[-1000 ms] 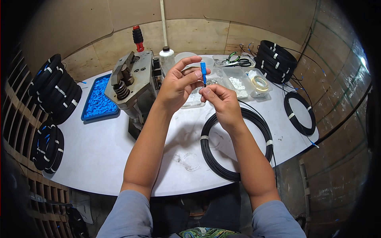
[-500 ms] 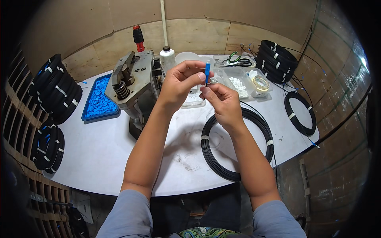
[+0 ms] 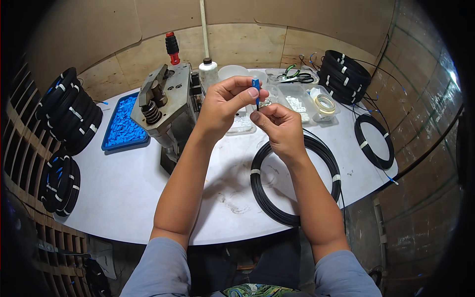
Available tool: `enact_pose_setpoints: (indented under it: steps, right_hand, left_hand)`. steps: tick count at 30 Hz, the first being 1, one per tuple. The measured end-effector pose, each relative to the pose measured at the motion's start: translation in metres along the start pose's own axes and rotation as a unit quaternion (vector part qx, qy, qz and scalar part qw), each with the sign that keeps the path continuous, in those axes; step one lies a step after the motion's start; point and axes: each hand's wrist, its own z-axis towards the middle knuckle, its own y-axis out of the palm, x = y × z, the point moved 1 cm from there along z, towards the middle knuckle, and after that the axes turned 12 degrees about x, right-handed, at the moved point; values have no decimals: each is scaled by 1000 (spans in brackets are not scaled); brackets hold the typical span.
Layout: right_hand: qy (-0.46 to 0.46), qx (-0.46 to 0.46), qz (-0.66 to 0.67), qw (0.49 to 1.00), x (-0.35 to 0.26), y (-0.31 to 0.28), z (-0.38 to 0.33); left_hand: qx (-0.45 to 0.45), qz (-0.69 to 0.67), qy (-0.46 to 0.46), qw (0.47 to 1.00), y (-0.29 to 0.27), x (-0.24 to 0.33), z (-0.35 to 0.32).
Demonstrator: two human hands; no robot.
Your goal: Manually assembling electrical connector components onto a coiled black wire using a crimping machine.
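My left hand [image 3: 223, 106] pinches a small blue connector [image 3: 256, 84] between thumb and forefinger, held upright above the white table [image 3: 128, 193]. My right hand [image 3: 278, 126] is just below it, fingertips gripping the thin black cable end [image 3: 258, 103] that runs into the connector's bottom. A black cable coil [image 3: 296, 178] lies flat on the table under my right wrist. A grey metal press machine [image 3: 166, 106] stands just left of my left hand.
A blue tray of blue parts [image 3: 121, 126] sits left of the machine. Stacks of black coils [image 3: 71, 109] line the left edge and the back right [image 3: 346, 74]. Another coil [image 3: 374, 141] lies at right. Clear boxes, a tape roll [image 3: 325, 104] and a white bottle [image 3: 208, 72] stand behind my hands.
Both hands have shifted slightly; the blue connector is now upright over the cable end, with my right fingertips closer beneath it.
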Motion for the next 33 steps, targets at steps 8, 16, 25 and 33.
enact_pose_setpoints:
  steps: [8,16,25,33]
  right_hand:
    - [5,-4,4,1000,2,2,-1]
    - [-1,-4,-15,1000,1,1,-1]
    - [-4,0,-10,1000,2,1,-1]
    - [-2,-1,-19,1000,0,2,-1]
  left_hand:
    - [-23,-109,-85,990,-12,-7,4]
    - [-33,-111,-93,989,-15,-10,4]
    - [-20,-113,-98,989,-11,-8,2]
    - [-15,-105,-85,991,-14,-9,3]
